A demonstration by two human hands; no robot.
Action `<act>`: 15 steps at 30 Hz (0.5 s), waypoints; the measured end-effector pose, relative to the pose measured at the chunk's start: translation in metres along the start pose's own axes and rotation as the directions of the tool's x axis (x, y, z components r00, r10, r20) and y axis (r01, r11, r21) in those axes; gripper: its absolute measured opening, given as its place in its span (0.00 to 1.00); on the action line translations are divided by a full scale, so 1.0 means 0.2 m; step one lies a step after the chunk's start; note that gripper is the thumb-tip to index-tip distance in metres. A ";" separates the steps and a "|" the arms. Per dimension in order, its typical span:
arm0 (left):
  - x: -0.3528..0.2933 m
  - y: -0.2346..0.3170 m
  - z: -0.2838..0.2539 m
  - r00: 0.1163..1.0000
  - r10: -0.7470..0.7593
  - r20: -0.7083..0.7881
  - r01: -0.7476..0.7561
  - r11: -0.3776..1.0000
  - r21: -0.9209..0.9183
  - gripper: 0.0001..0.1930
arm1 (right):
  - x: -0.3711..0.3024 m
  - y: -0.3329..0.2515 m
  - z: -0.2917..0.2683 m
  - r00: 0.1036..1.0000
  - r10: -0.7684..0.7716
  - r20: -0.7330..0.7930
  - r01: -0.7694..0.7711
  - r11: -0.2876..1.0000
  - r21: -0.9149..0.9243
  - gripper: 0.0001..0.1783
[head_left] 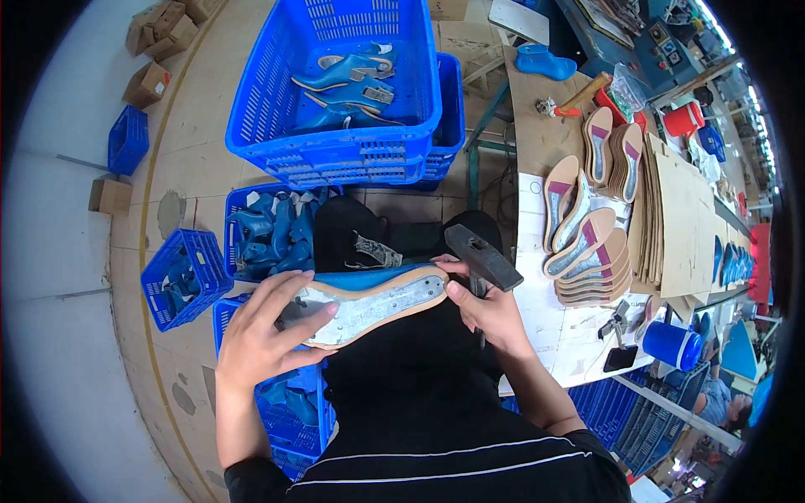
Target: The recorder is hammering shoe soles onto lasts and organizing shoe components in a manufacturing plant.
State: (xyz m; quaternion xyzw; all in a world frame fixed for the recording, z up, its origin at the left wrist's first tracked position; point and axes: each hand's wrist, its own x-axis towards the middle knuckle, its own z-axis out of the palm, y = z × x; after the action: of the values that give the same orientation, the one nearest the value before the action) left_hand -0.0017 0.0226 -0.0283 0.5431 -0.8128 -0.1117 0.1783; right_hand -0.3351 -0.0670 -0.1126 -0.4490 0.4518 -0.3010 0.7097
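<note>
Across my lap lies a blue shoe last [381, 276], turned so that its grey metal bottom plate [379, 308] faces up. A tan insole edge runs around the plate, and small dark dots show at its right end. My left hand [270, 325] is closed around the wide left end, thumb on the plate. At the narrow right end, my right hand [489, 313] pinches the edge with thumb and fingers. That same hand also holds a hammer [482, 256], its dark metal head above the knuckles and its handle mostly hidden.
Ahead stands a large blue crate [335, 151] with several lasts inside. More crates of lasts [281, 226] sit at my left. On the right-hand table [537, 335] lie stacked insoles [595, 251], cardboard sheets [662, 218], a phone on a stand [620, 358] and a blue jug [672, 345].
</note>
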 end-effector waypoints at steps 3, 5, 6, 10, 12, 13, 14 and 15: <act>0.01 0.00 0.00 1.000 0.003 0.004 -0.003 1.000 -0.006 0.30 | 0.01 0.02 -0.01 0.998 0.055 0.010 -0.055 0.994 0.098 0.17; 0.01 0.01 0.00 1.000 -0.007 0.010 0.007 1.000 -0.009 0.30 | 0.01 0.05 -0.02 0.997 0.050 0.051 -0.058 0.981 0.187 0.17; 0.02 0.00 0.00 1.000 -0.008 0.011 0.008 1.000 -0.010 0.30 | 0.02 0.06 -0.03 0.997 0.050 0.052 -0.059 0.981 0.187 0.17; 0.02 0.00 -0.01 1.000 -0.017 0.020 0.017 1.000 -0.007 0.31 | 0.04 0.08 -0.04 0.992 0.047 0.118 -0.079 0.957 0.281 0.19; 0.02 0.00 -0.01 1.000 -0.017 0.024 0.017 1.000 -0.002 0.31 | 0.05 0.09 -0.04 0.991 0.062 0.115 -0.093 0.953 0.287 0.20; 0.01 0.00 -0.01 0.999 -0.023 0.031 0.023 1.000 -0.008 0.31 | 0.05 0.10 -0.04 0.989 0.072 0.131 -0.109 0.947 0.301 0.21; 0.01 0.00 -0.01 0.999 -0.029 0.038 0.030 0.999 -0.013 0.31 | 0.05 0.10 -0.05 0.986 0.081 0.148 -0.125 0.941 0.315 0.21; 0.01 0.00 -0.01 0.999 -0.026 0.040 0.027 1.000 -0.013 0.31 | 0.06 0.10 -0.05 0.986 0.080 0.146 -0.123 0.940 0.317 0.21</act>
State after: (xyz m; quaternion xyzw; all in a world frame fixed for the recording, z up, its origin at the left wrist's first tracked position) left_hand -0.0017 0.0205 -0.0258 0.5504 -0.8081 -0.1303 0.1644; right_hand -0.3390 -0.0715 -0.1370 -0.3209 0.3713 -0.3042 0.8165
